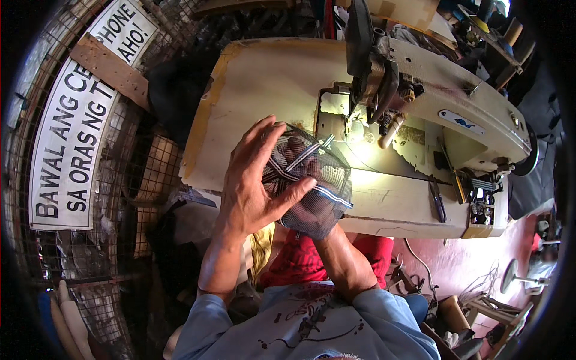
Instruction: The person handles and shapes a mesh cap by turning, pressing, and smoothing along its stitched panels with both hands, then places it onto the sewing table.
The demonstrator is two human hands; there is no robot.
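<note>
A rounded, cap-like piece of dark mesh (333, 174), crossed by white, black and blue striped tapes, is held up in front of the sewing machine's table. My left hand (252, 177) cups its left side, the fingers stretched along the upper edge and the thumb pressing on a striped tape. From below, my right hand (307, 211) reaches inside the mesh and holds it up. Its fingers show only dimly through the netting. Just beyond is the lit needle area of the sewing machine (456, 84).
The pale machine table (258, 78) has worn, taped edges. Thread snips (437, 200) lie at its right, near a yellow-handled tool (459, 187). A wire-grid wall with a white sign (69, 144) stands on the left. Wooden pieces and cables lie on the floor at lower right.
</note>
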